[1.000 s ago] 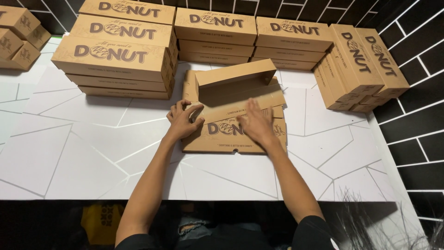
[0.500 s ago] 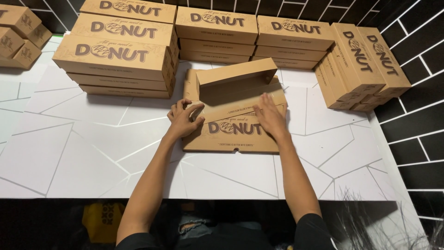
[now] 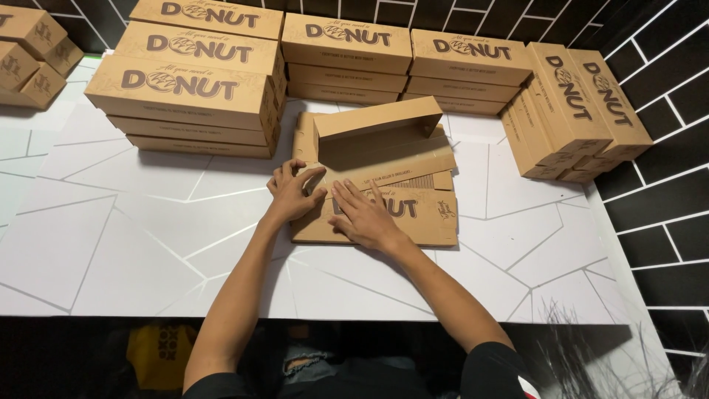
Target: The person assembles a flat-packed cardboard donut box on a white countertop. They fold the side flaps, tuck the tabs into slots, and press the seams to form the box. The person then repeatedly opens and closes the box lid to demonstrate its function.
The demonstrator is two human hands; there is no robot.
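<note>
Nearest of all, two bare forearms reach from the bottom edge across a white table point(image 3: 148, 244) with thin grey lines. Both hands rest on a half-folded cardboard box point(image 3: 413, 214) lying near the middle of the table. The left hand point(image 3: 294, 193) presses on the box's left end, fingers bent and curled over a corner flap, gripping that flap rather than lifting anything. The right hand point(image 3: 365, 214) lies flat just beside it, fingers spread and relaxed, palm down on the front panel, holding it flat without grasping.

As for progress, this box looks partly made: its back wall point(image 3: 377, 122) stands up and one long panel is folded inward, while the front panel is flat on the table and the left end looks unfinished. The right end cannot be judged clearly.

Beyond the hands, finished closed boxes are stacked in rows: a tall stack at left point(image 3: 185, 96), lower stacks along the back point(image 3: 347, 55), and a leaning stack at right point(image 3: 576, 111). Many are done already; one is under way.
</note>
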